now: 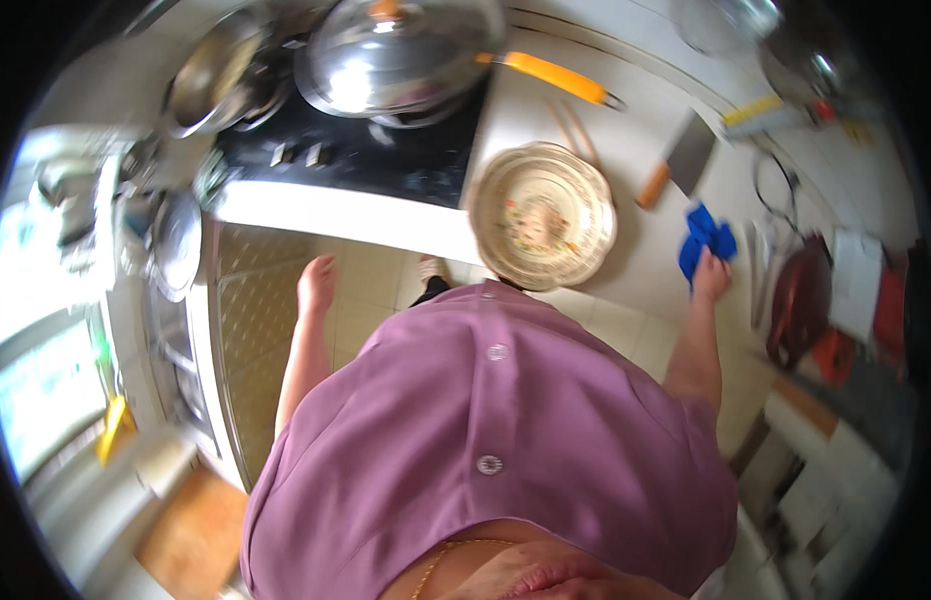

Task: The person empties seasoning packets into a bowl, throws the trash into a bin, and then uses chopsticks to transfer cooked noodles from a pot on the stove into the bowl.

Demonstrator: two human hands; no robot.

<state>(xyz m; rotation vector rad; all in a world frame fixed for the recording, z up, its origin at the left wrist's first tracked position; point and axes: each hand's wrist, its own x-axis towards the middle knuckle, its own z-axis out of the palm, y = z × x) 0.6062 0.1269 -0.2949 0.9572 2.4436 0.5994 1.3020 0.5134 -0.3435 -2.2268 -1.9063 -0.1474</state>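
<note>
My right hand (711, 277) grips a crumpled blue cloth (707, 238) at the right side of the white countertop (645, 262). Just beyond the cloth, a cleaver (690, 157) with a wooden handle lies flat. To the left of it stands a wide cream bowl (503, 251) with a wavy rim. Coloured bits show at its bottom; blur hides whether they are food or a printed pattern. Two thin sticks, probably chopsticks (578, 131), lie behind the bowl. My left hand (315, 285) hangs beside my body near the cabinet front, apparently holding nothing, its fingers blurred.
A lidded wok (405, 67) sits on the black gas stove (428, 169), its orange handle (555, 75) reaching over the counter. Metal pans (214, 75) stand at the stove's left. Dark red items (799, 307) are at the far right. A tiled floor (360, 281) shows below.
</note>
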